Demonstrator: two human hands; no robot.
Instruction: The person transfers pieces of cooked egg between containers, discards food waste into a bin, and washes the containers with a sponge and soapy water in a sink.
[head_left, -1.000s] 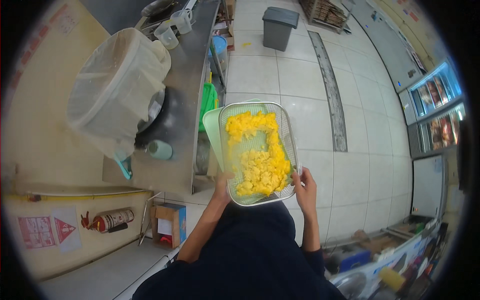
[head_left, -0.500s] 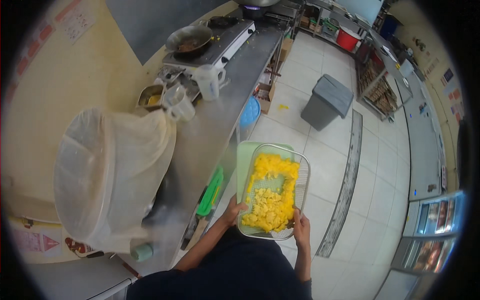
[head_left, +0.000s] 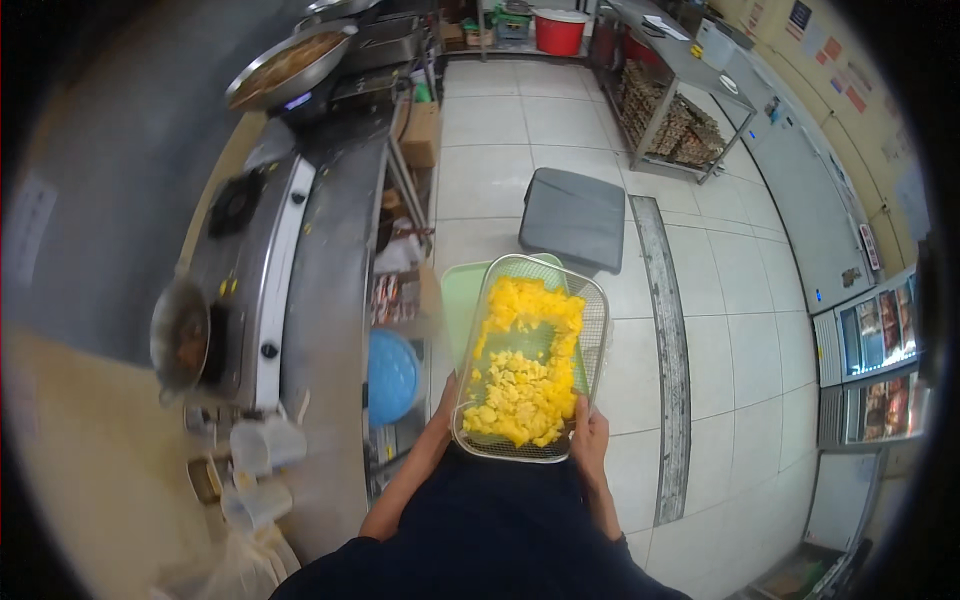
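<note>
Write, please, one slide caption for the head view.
Left hand and right hand hold a rectangular silver wire-mesh basket of lumpy yellow food, with a pale green tray underneath.

I've got white floor tiles [head_left: 755, 360], a grey strip [head_left: 664, 370] running through them, steel counter [head_left: 335, 260] left, lit fridge [head_left: 876, 332] right!

To your left runs a dark metal worktop [head_left: 330, 285], carrying a two-burner stove [head_left: 280, 300] along its wall side. Nearer you on that worktop are two clear plastic jugs [head_left: 267, 446] and a small metal container [head_left: 204, 481]. Ahead and to your right spreads the white tiled floor [head_left: 740, 370]. A grey lidded bin [head_left: 572, 220] stands on it, just beside the dark strip [head_left: 665, 370] running through the tiles.
</note>
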